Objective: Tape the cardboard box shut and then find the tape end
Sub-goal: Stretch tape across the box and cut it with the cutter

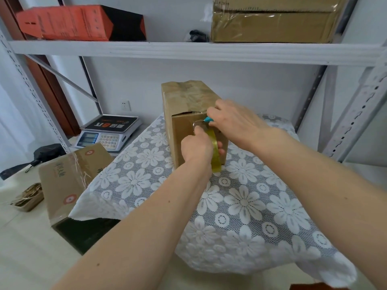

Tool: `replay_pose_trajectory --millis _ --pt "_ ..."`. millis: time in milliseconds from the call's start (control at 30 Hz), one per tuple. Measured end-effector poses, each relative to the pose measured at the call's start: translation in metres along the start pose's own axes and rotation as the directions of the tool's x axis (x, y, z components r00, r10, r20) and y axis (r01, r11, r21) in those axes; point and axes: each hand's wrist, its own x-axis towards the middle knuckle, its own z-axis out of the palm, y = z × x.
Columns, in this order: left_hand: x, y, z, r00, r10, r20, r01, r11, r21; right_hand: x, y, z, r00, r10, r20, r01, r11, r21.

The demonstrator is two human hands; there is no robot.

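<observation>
With the tape roll (215,151) gripped by the left hand (195,148) against the cardboard box (188,114) on the lace-covered counter (240,195), and a teal cutter (209,119) pinched by the right hand (232,120), the strip could be torn crookedly or the free end lost.

White wall (251,84), grey metal shelving (188,52), pale floor (25,248).

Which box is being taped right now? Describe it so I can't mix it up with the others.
Start at the table with the white floral lace tablecloth under the grey metal shelf. On its far end stands the upright brown cardboard box. Unlike the printed carton at the left, it is plain, and both hands work on it, the left hand gripping a yellowish tape roll.
</observation>
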Motion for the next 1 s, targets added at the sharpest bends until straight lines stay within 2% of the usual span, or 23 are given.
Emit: replay_pose_trajectory --millis 500,633,733,1000 --pt "0.000 0.001 -0.002 0.998 -0.055 0.014 0.056 0.996 -0.074 0.000 0.001 -0.001 1.000 -0.008 -0.007 0.008 1.000 -0.017" --pt "0.003 -0.002 -0.003 0.998 -0.053 0.016 0.054 0.995 -0.086 -0.009 0.012 0.002 0.997 0.075 0.016 -0.075 0.997 0.006" --pt "0.005 -0.008 -0.006 0.997 -0.064 0.033 0.067 0.994 -0.083 -0.016 0.022 0.000 0.989 0.143 0.030 -0.145 0.985 0.091" --pt "-0.001 -0.019 -0.003 0.976 -0.063 0.209 0.081 0.994 -0.080 -0.009 0.012 0.001 0.984 0.151 -0.090 -0.114 0.939 0.326"
